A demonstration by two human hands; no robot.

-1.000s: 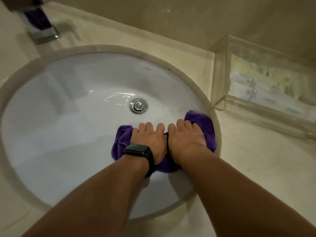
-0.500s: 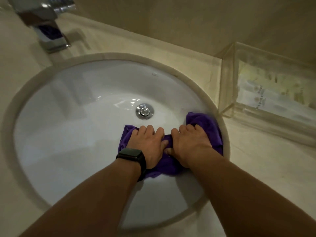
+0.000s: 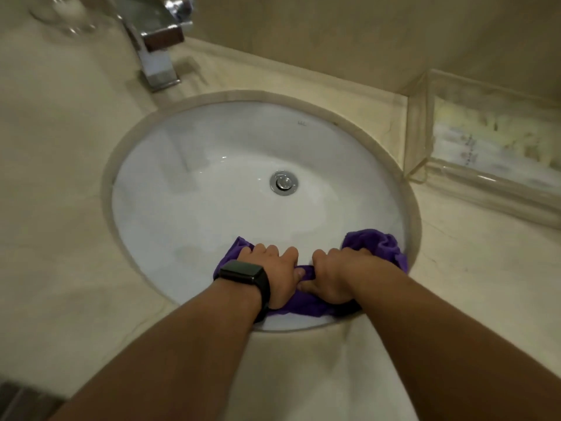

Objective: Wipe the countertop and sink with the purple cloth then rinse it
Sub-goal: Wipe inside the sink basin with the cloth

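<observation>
The purple cloth [image 3: 376, 243] lies bunched against the near right wall of the white oval sink [image 3: 188, 214], set in a beige stone countertop [image 3: 60, 177]. Both hands are on it, side by side. My left hand [image 3: 273, 268], with a black watch at the wrist, grips the cloth's left part with curled fingers. My right hand [image 3: 337, 275] grips the middle of the cloth, thumb tucked into the fabric. The cloth's right end bulges free near the sink rim.
A chrome drain plug [image 3: 283, 182] sits at the basin's centre. A chrome faucet [image 3: 154, 47] stands at the back left, with a clear glass [image 3: 69, 16] beside it. A clear acrylic box [image 3: 485, 147] stands on the counter at the right.
Both hands have pulled the cloth toward the near wall of the basin, and their fingers have curled from flat pressing into a grip. The view has shifted, showing more of the faucet.
</observation>
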